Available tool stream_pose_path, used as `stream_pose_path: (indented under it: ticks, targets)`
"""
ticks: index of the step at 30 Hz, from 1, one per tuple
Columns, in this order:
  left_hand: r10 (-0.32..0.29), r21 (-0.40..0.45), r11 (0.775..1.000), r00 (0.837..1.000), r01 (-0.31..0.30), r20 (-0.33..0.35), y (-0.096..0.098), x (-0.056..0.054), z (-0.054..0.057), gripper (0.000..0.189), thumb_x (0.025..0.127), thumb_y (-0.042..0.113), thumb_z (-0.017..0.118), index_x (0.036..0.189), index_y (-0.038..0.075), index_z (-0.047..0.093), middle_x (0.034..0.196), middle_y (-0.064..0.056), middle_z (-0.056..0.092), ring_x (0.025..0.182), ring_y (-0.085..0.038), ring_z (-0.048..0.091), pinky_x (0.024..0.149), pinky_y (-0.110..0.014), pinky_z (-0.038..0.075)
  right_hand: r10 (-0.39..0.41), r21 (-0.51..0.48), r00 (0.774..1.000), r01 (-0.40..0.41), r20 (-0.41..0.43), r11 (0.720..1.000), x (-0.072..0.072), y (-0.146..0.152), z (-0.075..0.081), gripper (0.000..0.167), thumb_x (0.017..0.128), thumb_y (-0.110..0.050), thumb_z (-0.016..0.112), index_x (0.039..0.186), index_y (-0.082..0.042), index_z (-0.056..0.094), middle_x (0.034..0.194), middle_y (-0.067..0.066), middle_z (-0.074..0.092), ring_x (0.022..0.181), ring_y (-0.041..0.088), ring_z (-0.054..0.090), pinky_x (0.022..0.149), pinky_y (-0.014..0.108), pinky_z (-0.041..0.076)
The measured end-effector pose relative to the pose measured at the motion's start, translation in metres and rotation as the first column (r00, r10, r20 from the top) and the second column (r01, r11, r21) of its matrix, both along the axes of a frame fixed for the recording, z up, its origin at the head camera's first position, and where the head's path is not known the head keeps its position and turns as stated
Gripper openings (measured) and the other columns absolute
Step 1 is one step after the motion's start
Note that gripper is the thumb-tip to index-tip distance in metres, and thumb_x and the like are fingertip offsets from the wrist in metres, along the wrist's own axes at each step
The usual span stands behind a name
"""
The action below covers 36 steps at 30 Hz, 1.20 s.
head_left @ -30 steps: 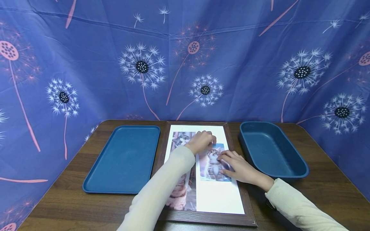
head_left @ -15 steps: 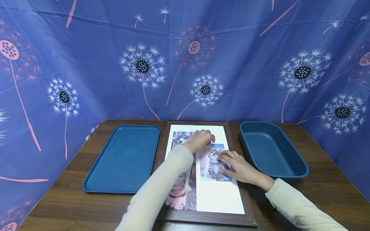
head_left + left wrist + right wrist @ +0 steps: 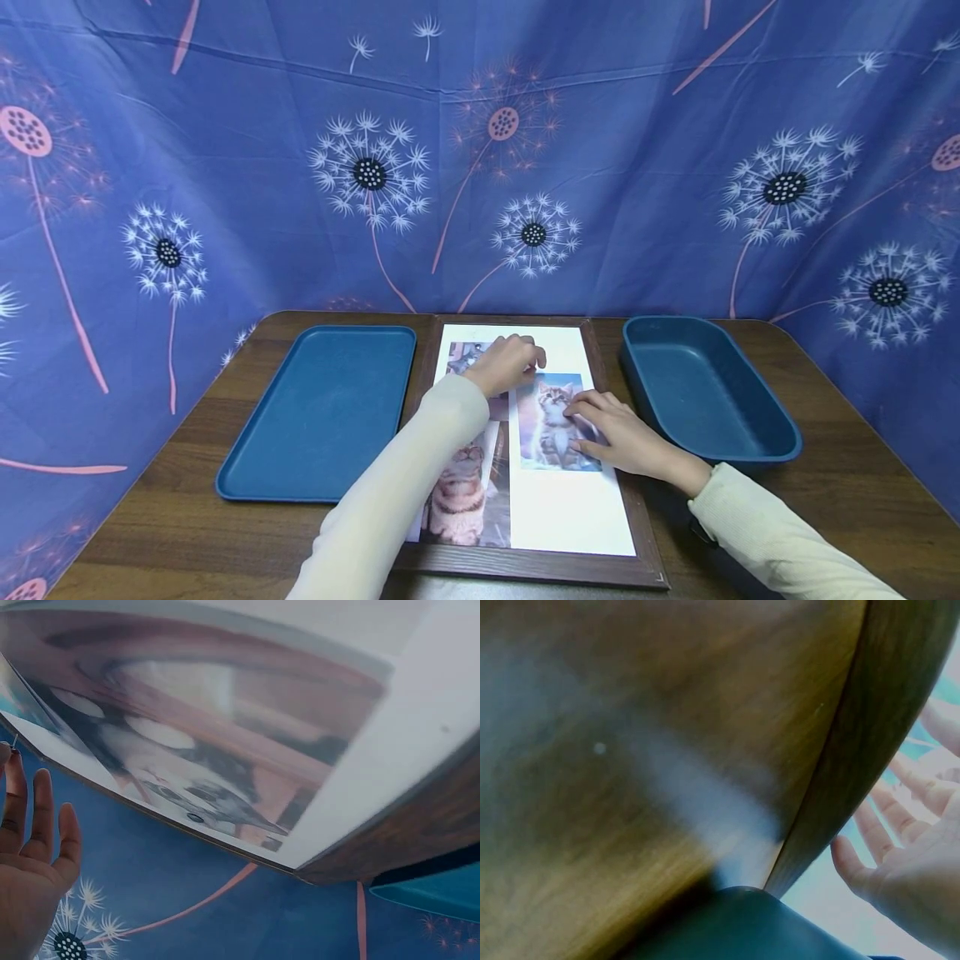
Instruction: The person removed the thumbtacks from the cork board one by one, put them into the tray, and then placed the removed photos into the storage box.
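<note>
My left hand [image 3: 510, 365] hovers over the upper part of a framed white board [image 3: 573, 521], just left of a kitten photo [image 3: 558, 429]. In the left wrist view, its thumb and finger pinch a small pin [image 3: 16, 741] with a thin metal point; the pin's head is hidden. My right hand [image 3: 617, 433] rests with spread fingers on the right side of the kitten photo, which lies flat on the board. Along the board's left half are a grey cat photo [image 3: 463, 357], partly behind my left hand, and a tabby cat photo [image 3: 459, 504], partly covered by my left sleeve.
A flat blue tray [image 3: 318, 412] lies left of the board. On the right stands a deeper blue bin [image 3: 701, 392], close to my right forearm. The wooden table [image 3: 187, 533] ends at a blue dandelion-print cloth [image 3: 630, 167] behind.
My left hand has shifted left, away from the kitten photo's upper edge, uncovering more of that photo. My right hand has stayed in place on it.
</note>
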<state>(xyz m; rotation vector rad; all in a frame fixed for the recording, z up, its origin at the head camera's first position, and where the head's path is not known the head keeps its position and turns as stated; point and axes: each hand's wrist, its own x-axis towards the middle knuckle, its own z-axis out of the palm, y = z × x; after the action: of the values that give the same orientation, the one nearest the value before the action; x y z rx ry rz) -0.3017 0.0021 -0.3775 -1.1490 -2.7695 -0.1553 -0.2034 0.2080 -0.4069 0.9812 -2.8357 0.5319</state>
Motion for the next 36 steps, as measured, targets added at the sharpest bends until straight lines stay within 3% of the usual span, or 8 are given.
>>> stream_pose_path:
  ticks: [14, 24, 30, 36]
  targets:
    - [0.033, 0.006, 0.999, 0.999, -0.033, 0.031, -0.019, 0.002, 0.005, 0.019, 0.082, 0.016, 0.065, 0.102, 0.017, 0.068, 0.095, 0.003, 0.065, 0.082, -0.01, 0.061, 0.074, -0.024, 0.049, -0.001, -0.006, 1.0, 0.001, 0.003, 1.0, -0.001, 0.0, -0.002, 0.039, 0.082, -0.028, 0.067, 0.116, -0.011, 0.057, 0.121, 0.009, 0.052, 0.108, 0.025, 0.047, 0.086, 0.048, 0.043]
    - [0.045, 0.052, 0.998, 0.999, -0.047, 0.03, -0.039, 0.001, 0.006, 0.02, 0.084, 0.009, 0.058, 0.101, 0.015, 0.069, 0.093, 0.001, 0.065, 0.071, -0.009, 0.056, 0.062, -0.02, 0.045, 0.0, -0.003, 1.0, 0.0, 0.0, 1.0, -0.001, 0.0, -0.001, 0.039, 0.082, -0.027, 0.067, 0.116, -0.01, 0.057, 0.122, 0.01, 0.052, 0.109, 0.027, 0.046, 0.088, 0.05, 0.042]
    - [0.057, 0.074, 0.995, 0.998, -0.059, 0.024, -0.052, 0.001, 0.005, 0.02, 0.083, 0.008, 0.059, 0.1, 0.014, 0.069, 0.095, 0.001, 0.066, 0.078, -0.01, 0.06, 0.064, -0.02, 0.047, 0.008, -0.009, 1.0, -0.008, 0.0, 1.0, -0.001, 0.0, -0.002, 0.039, 0.082, -0.027, 0.066, 0.116, -0.01, 0.057, 0.123, 0.011, 0.051, 0.11, 0.027, 0.046, 0.088, 0.051, 0.042]
    - [0.09, 0.091, 0.991, 0.995, -0.093, 0.038, -0.065, 0.0, 0.006, 0.019, 0.083, 0.01, 0.061, 0.099, 0.015, 0.07, 0.091, 0.002, 0.065, 0.072, -0.009, 0.056, 0.064, -0.023, 0.046, 0.008, -0.018, 1.0, -0.009, -0.004, 1.0, -0.001, 0.001, -0.002, 0.04, 0.082, -0.027, 0.067, 0.117, -0.01, 0.057, 0.123, 0.011, 0.051, 0.11, 0.027, 0.046, 0.088, 0.051, 0.042]
